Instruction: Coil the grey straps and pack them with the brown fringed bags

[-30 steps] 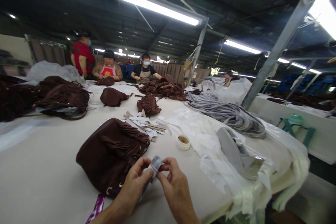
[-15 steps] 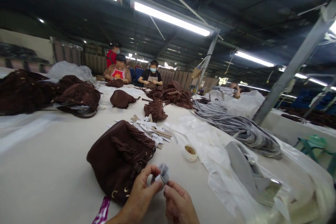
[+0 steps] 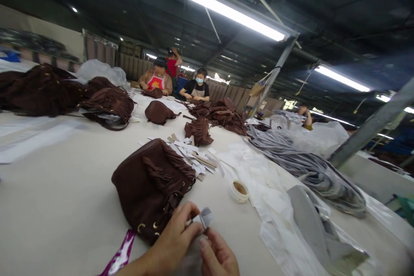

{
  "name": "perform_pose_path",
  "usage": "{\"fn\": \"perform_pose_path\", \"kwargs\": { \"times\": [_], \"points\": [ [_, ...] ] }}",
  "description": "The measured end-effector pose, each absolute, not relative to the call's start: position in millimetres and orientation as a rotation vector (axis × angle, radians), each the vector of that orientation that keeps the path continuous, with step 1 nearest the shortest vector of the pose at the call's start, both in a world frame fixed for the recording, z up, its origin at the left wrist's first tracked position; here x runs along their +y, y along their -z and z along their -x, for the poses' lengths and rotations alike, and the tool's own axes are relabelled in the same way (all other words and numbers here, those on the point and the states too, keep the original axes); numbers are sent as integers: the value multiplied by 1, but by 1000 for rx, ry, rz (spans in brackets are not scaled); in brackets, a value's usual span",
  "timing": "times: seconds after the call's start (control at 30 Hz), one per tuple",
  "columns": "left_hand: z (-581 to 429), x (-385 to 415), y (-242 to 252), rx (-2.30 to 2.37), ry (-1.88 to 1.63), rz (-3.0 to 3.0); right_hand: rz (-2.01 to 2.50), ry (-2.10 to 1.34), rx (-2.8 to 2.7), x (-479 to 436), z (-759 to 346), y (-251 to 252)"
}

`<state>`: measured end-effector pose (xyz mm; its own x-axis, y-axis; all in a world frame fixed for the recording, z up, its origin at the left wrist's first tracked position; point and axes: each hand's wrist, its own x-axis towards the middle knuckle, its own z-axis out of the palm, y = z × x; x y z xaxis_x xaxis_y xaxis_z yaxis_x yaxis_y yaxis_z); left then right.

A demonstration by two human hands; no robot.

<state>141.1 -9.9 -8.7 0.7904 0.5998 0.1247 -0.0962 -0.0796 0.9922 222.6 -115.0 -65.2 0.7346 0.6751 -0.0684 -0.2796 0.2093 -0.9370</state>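
At the bottom edge my left hand (image 3: 176, 237) and my right hand (image 3: 218, 256) meet over a small grey folded strip (image 3: 205, 217). Both pinch it between thumb and fingers, so both are closed on it. Just beyond my left hand lies a dark brown fringed suede bag (image 3: 152, 183) with gold eyelets, resting on the cream table (image 3: 64, 189). A purple patterned ribbon (image 3: 121, 256) lies on the table beside my left wrist.
A small round tape roll (image 3: 239, 190) and scattered card strips (image 3: 194, 157) sit past the bag. White sheets (image 3: 271, 189), grey straps (image 3: 310, 168) and a grey tool (image 3: 310, 224) fill the right. More brown bags (image 3: 106, 101) lie left and far. Several seated people (image 3: 197, 88) work at the far end.
The view has swung left and tilted up. My hands have dropped lower in the picture, still pinching the grey strip; my right hand is now partly cut off.
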Motion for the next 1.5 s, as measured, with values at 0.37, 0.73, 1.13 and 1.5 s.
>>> {"fn": "perform_pose_path", "kwargs": {
  "times": [0.37, 0.73, 1.13, 1.5],
  "points": [
    [-145, 10, -7, 466, -479, -855, 1725, -218, -780, -137, -236, 36],
    [-144, 8, -15, 427, -441, -860, 1719, -143, -995, -124, -237, 3],
    [-144, 12, -7, 413, -452, -833, 1884, 109, -1044, -105, -235, 3],
    [-144, 4, -6, 379, -485, -941, 1829, 92, -1213, -110, -239, -4]
  ]
}}
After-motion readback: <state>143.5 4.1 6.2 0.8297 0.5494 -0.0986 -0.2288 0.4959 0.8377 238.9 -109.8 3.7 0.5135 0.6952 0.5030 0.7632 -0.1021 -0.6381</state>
